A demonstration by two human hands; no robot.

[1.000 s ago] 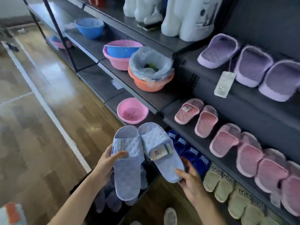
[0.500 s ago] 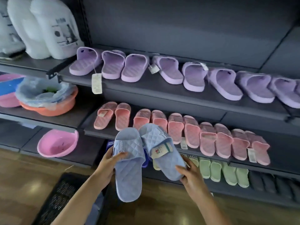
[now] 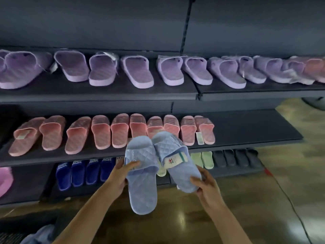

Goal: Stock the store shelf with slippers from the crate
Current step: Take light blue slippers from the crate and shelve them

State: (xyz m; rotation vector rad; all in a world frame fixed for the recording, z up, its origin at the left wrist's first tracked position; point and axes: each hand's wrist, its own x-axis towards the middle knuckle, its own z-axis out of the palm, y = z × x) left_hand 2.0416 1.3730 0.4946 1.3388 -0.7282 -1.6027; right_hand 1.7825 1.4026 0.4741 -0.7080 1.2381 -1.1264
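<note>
1. At the far left edge, the frame is cutting off a pink basin [image 3: 5, 180]. In the bottom left corner the dark crate [image 3: 9, 235] is showing only a blurred corner, with something pale blue [image 3: 40, 233] in it, too soft to name.
2. The left hand [image 3: 118, 178] is gripping the left blue slipper [image 3: 142, 187] by its strap, thumb curling over the top while the fingers are hiding behind it.
3. This slipper is hanging heel-down in the air before the shelves. It is quilted in diamonds, and its toe is overlapping the pink slippers [image 3: 105, 132] on the middle shelf [image 3: 255, 129].
4. The right blue slipper [image 3: 182, 175] is leaning against it at the toe, carrying a white tag [image 3: 173, 161] whose print is unreadable.
5. The right hand [image 3: 208, 188] is clasping that slipper's heel, fingers curling round the edge.
6. The held pair is partly covering the green slippers [image 3: 202, 159] on the lowest shelf.
7. The purple slippers [image 3: 226, 73] on the top shelf are blurring together towards the far right.
</note>
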